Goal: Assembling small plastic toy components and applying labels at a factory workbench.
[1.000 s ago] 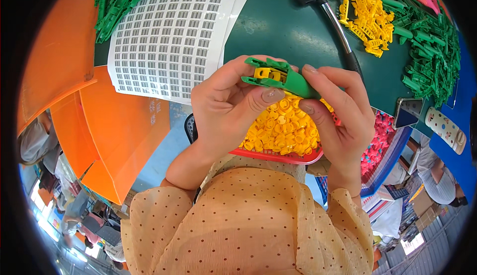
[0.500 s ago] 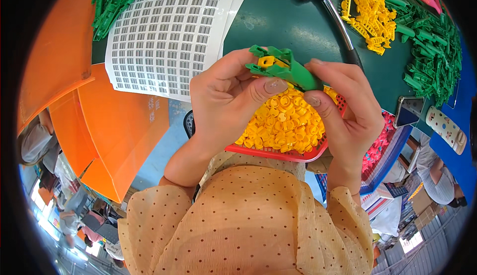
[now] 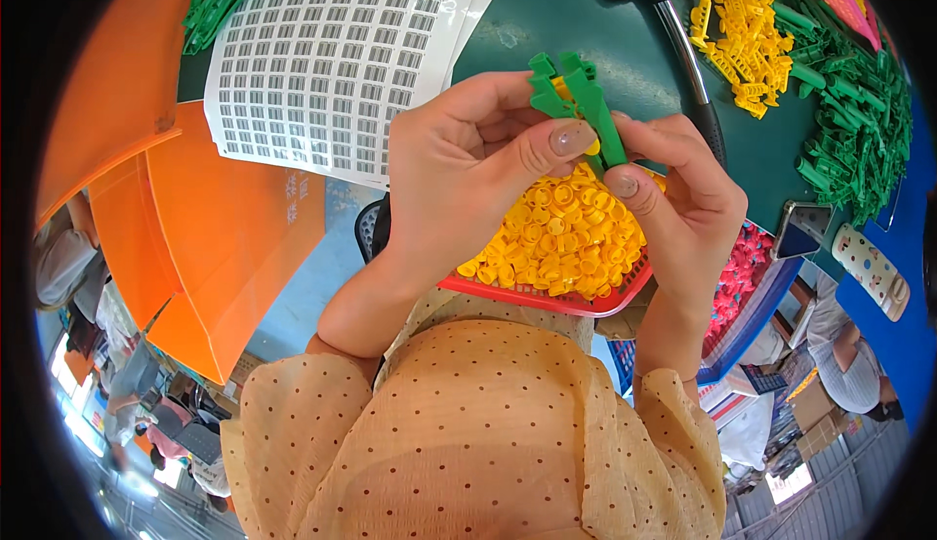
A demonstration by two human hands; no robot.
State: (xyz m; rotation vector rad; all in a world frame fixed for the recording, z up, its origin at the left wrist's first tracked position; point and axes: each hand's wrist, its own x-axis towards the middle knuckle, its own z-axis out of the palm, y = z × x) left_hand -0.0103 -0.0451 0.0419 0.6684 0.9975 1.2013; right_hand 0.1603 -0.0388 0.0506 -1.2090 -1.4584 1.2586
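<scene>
Between both hands, above the basket, I hold a green plastic part [image 3: 600, 120], its forked end pointing up and away. A yellow plastic insert [image 3: 561, 89] shows inside that fork. My left hand [image 3: 468, 145] is closed on the part from the left, its thumb pressed near a small yellow piece [image 3: 592, 148] at the part's side. My right hand [image 3: 683, 179] pinches the narrow lower end between thumb and fingers. Below the hands, a heap of small yellow plastic caps [image 3: 561, 232] fills a red basket [image 3: 547, 301].
A mallet [image 3: 675, 37] lies on the dark green table [image 3: 527, 13]. Right of it are yellow plastic pieces [image 3: 747, 42], piled green parts [image 3: 849, 140] and a phone [image 3: 802, 229]. Printed sheets [image 3: 332, 71] lie at left, beside orange panels [image 3: 234, 247]. A blue crate [image 3: 752, 320] holds pink pieces.
The green part has turned from lying slantwise to nearly upright, its forked end swinging up and right. My left thumb has shifted right along it, and a small yellow piece now shows there.
</scene>
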